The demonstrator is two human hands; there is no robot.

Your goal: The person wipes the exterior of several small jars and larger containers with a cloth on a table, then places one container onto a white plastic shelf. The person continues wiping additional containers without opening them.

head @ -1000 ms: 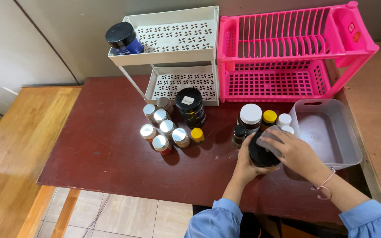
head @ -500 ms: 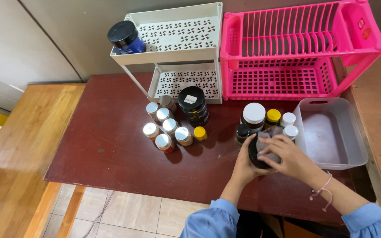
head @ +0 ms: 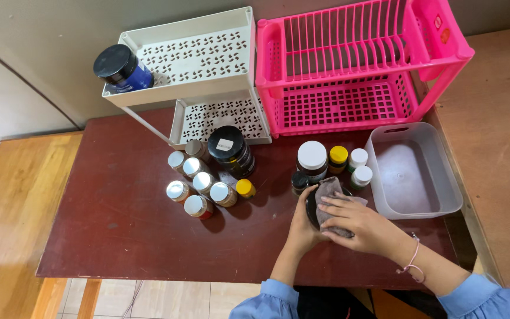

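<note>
Nearest the camera, at about five o'clock on the dark red table, the left hand wraps the near side of a black-lidded jar, its fingers curled against the wall so the jar stands steady and upright on the table. The right hand lies flat across the top, fingers close together and pressing a grey cloth onto the lid; the cloth covers most of the lid, so only a dark arc shows at nine o'clock of it. Judged from this hold, one hand braces while the other rubs. Just beyond the jar, at twelve o'clock of it, stand a small dark bottle, a white-lidded jar, a yellow-capped bottle and two white-capped bottles, packed close. At three o'clock of the hands sits a grey plastic tub, with nothing visible inside. At nine to ten o'clock, well apart, a cluster of silver-lidded jars stands with a small yellow-capped jar and a tall black-lidded jar. Farthest, against the wall, a white two-tier rack carries a blue jar on its top tier at ten o'clock, and a pink dish rack stands touching it at one o'clock.
</note>
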